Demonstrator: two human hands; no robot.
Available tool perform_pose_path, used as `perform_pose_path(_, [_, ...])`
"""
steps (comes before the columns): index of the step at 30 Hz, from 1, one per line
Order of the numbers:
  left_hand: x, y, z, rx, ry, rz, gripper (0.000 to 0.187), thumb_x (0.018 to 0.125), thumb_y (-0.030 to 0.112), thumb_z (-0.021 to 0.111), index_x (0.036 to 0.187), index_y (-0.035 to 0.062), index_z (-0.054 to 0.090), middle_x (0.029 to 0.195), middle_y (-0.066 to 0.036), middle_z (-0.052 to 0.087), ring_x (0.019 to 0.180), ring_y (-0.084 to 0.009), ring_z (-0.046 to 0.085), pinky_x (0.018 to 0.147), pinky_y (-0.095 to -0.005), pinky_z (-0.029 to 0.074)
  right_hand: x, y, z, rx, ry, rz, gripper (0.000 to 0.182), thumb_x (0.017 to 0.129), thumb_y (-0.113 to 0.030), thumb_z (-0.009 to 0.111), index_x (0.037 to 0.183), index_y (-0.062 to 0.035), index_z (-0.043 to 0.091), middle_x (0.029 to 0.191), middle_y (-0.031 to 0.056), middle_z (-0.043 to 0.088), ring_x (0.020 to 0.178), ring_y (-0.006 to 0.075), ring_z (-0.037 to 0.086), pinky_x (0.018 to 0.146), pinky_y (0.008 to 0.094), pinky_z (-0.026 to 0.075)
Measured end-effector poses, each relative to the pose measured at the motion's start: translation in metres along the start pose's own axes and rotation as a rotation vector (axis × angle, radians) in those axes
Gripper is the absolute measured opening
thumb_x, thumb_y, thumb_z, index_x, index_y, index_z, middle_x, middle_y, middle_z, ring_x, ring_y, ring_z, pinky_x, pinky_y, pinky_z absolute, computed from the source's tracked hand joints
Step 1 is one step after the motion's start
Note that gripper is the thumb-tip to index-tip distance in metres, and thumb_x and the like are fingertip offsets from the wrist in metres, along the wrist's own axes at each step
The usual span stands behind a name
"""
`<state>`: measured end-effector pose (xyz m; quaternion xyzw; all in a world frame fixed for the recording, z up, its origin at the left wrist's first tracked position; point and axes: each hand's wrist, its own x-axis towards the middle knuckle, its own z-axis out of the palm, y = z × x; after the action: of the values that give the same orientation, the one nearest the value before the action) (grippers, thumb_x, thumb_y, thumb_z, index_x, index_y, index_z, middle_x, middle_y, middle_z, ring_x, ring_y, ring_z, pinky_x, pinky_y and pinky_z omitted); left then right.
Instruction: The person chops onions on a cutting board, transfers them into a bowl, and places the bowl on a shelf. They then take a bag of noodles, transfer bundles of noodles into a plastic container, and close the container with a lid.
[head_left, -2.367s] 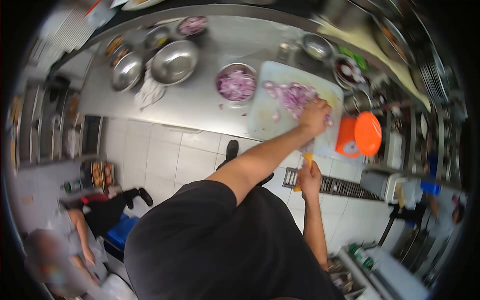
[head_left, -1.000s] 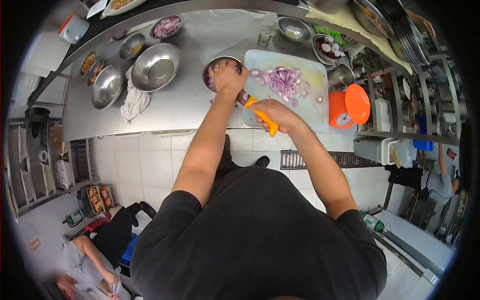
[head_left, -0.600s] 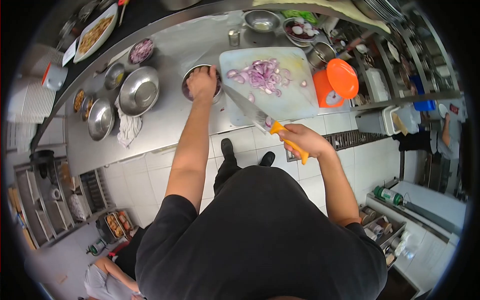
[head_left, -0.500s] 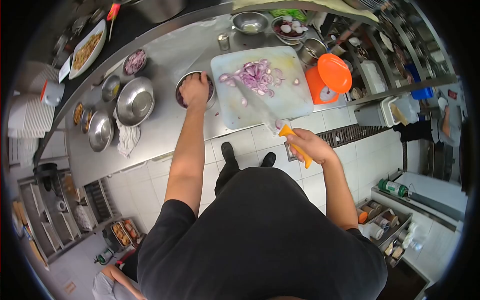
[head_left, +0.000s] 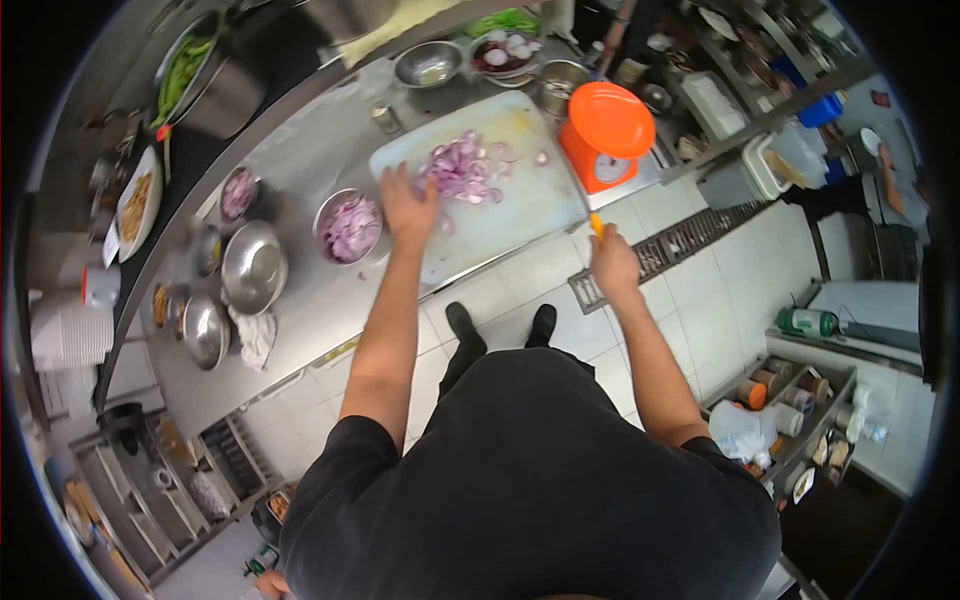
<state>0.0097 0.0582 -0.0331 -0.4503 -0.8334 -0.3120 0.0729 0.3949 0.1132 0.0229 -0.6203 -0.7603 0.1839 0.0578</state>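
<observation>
My left hand (head_left: pixel 409 205) is at the left part of the white cutting board (head_left: pixel 510 235), fingers spread beside a pile of sliced red onion (head_left: pixel 462 168). Nothing shows in its grasp. To its left, a steel bowl (head_left: pixel 322 246) holds more sliced onion (head_left: pixel 351 229). My right hand (head_left: pixel 614 262) is closed around the orange handle of a knife (head_left: pixel 597 222), beyond the board's right front corner. The blade cannot be made out. An orange kitchen scale (head_left: pixel 608 122) stands right of the board.
Steel bowls (head_left: pixel 254 267) and a white cloth (head_left: pixel 254 338) are on the left counter. Behind the board are a metal can (head_left: pixel 385 118) and another bowl (head_left: pixel 428 66). A person's arm (head_left: pixel 888 175) shows at far right, and a hand (head_left: pixel 270 583) at bottom left.
My left hand has moved right from the onion bowl to the board, uncovering the bowl's onion. The knife blade no longer shows over the board. The whole view has shifted and turned.
</observation>
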Motion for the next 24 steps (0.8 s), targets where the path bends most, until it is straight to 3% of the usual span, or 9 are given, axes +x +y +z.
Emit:
perform_pose_path(4, [0.010, 0.004, 0.021, -0.016, -0.085, -0.130, 0.080, 0.099, 0.057, 0.061, 0.152, -0.0016, 0.049, 0.159, -0.030, 0.043, 0.146, -0.0465, 0.040, 0.123, -0.0537, 0.030, 0.000, -0.011, 0.006, -0.048, -0.056, -0.045, 0.035, 0.106, -0.032, 0.057, 0.122, -0.0007, 0.056, 0.102, 0.0235, 0.072, 0.091, 0.0440, 0.073, 0.078, 0.0543, 0.059])
perform_pose_path(6, [0.012, -0.029, 0.003, 0.055, -0.007, -0.117, 0.074, 0.099, 0.053, 0.062, 0.146, -0.0032, 0.053, 0.151, -0.028, 0.050, 0.142, -0.0452, 0.045, 0.122, -0.0537, 0.031, -0.005, -0.042, 0.022, -0.007, -0.119, -0.085, 0.035, 0.106, -0.032, 0.057, 0.122, -0.0005, 0.056, 0.101, 0.0230, 0.071, 0.092, 0.0438, 0.073, 0.078, 0.0539, 0.059])
perform_pose_path(8, [0.009, 0.008, 0.043, 0.003, 0.019, -0.059, 0.068, 0.099, 0.050, 0.062, 0.140, -0.0048, 0.057, 0.144, -0.027, 0.058, 0.138, -0.0438, 0.049, 0.121, -0.0537, 0.031, -0.014, -0.034, 0.029, -0.019, -0.086, -0.089, 0.033, 0.105, -0.031, 0.059, 0.118, -0.0008, 0.055, 0.099, 0.0222, 0.070, 0.091, 0.0433, 0.073, 0.076, 0.0539, 0.059])
perform_pose_path(12, [-0.005, 0.044, 0.046, -0.246, 0.038, 0.055, 0.062, 0.097, 0.043, 0.069, 0.136, -0.0032, 0.058, 0.137, -0.026, 0.060, 0.128, -0.0432, 0.054, 0.117, -0.0530, 0.036, -0.037, -0.057, 0.033, 0.099, -0.149, -0.165, 0.032, 0.106, -0.033, 0.059, 0.111, -0.0018, 0.055, 0.093, 0.0224, 0.071, 0.086, 0.0447, 0.072, 0.074, 0.0543, 0.058])
perform_pose_path(16, [-0.016, 0.064, 0.037, -0.361, 0.010, -0.051, 0.072, 0.094, 0.039, 0.075, 0.147, -0.0005, 0.050, 0.150, -0.026, 0.049, 0.137, -0.0446, 0.048, 0.119, -0.0504, 0.035, -0.043, -0.054, 0.031, 0.358, -0.273, -0.083, 0.035, 0.107, -0.037, 0.059, 0.105, -0.0021, 0.056, 0.080, 0.0228, 0.069, 0.079, 0.0486, 0.069, 0.071, 0.0540, 0.056])
perform_pose_path(17, [-0.015, 0.060, 0.037, -0.392, -0.024, -0.087, 0.080, 0.091, 0.041, 0.079, 0.153, 0.0033, 0.046, 0.157, -0.027, 0.042, 0.142, -0.0456, 0.043, 0.121, -0.0491, 0.034, -0.044, -0.042, 0.044, 0.454, -0.295, -0.047, 0.037, 0.108, -0.039, 0.058, 0.102, -0.0024, 0.056, 0.071, 0.0165, 0.067, 0.064, 0.0381, 0.068, 0.060, 0.0474, 0.054])
perform_pose_path(20, [-0.018, 0.062, 0.028, -0.448, -0.058, -0.050, 0.086, 0.085, 0.047, 0.083, 0.154, 0.0092, 0.047, 0.159, -0.027, 0.040, 0.145, -0.0445, 0.040, 0.122, -0.0512, 0.032, -0.054, -0.040, 0.038, 0.771, -0.520, 0.176, 0.037, 0.110, -0.039, 0.056, 0.101, -0.0029, 0.055, 0.068, 0.0087, 0.063, 0.052, 0.0211, 0.060, 0.049, 0.0387, 0.048])
perform_pose_path(23, [-0.018, 0.078, 0.023, -0.187, -0.103, 0.031, 0.090, 0.080, 0.054, 0.085, 0.154, 0.0150, 0.051, 0.160, -0.026, 0.038, 0.148, -0.0422, 0.037, 0.123, -0.0542, 0.029, -0.056, -0.042, 0.052, 0.861, -0.556, 0.165, 0.037, 0.111, -0.039, 0.055, 0.099, -0.0036, 0.054, 0.066, 0.0029, 0.057, 0.048, 0.0099, 0.051, 0.043, 0.0318, 0.042])
perform_pose_path(24, [-0.017, 0.082, 0.025, -0.177, -0.100, 0.043, 0.089, 0.080, 0.054, 0.085, 0.153, 0.0156, 0.053, 0.160, -0.025, 0.038, 0.148, -0.0418, 0.036, 0.124, -0.0550, 0.028, -0.054, -0.047, 0.053, 0.846, -0.560, 0.152, 0.037, 0.111, -0.038, 0.055, 0.099, -0.0036, 0.053, 0.066, 0.0029, 0.057, 0.048, 0.0105, 0.050, 0.043, 0.0318, 0.042])
